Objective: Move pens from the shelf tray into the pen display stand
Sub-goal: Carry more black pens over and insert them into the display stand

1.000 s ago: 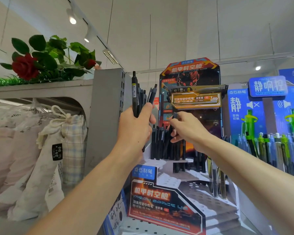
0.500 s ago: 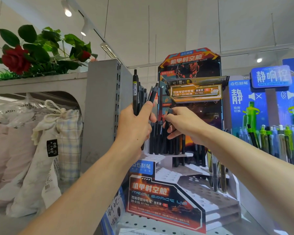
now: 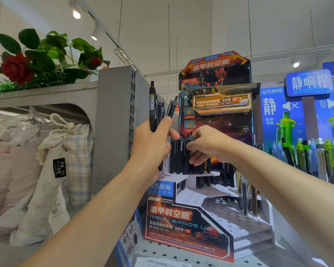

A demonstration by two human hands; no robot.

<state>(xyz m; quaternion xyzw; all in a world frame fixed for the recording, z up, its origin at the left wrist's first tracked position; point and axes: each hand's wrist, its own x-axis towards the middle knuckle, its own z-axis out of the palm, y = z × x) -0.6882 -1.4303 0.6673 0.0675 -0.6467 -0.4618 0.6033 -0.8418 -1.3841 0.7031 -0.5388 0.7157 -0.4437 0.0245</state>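
— Logging item one: my left hand (image 3: 150, 145), raised just left of the pen display stand (image 3: 206, 201), fingers and thumb wrapped round a bundle of black pens (image 3: 158, 108) held upright, clicker ends up.

— Item two?

— My right hand (image 3: 206, 145), in front of the stand's upper tier. Fingertips curled among the standing black pens (image 3: 178, 155) there; they seem to pinch one near its top, though I cannot tell exactly which pen.

— Contents of the stand?

— Top tier: a crowded row of dark pens upright in their holes. Lower stepped tiers: mostly bare perforated board, with a few pens along the right edge (image 3: 247, 197). Backing card in red and orange print behind the pens.

— Surroundings, relative to the stand?

— Left of it: a grey shelf upright (image 3: 116, 122), then cloth drawstring bags (image 3: 66, 160). Above and left: an artificial rose (image 3: 17, 68) with leaves. Right of it: a blue display (image 3: 278, 112) with green and blue pens (image 3: 316, 157). Shelf tray: not identifiable.
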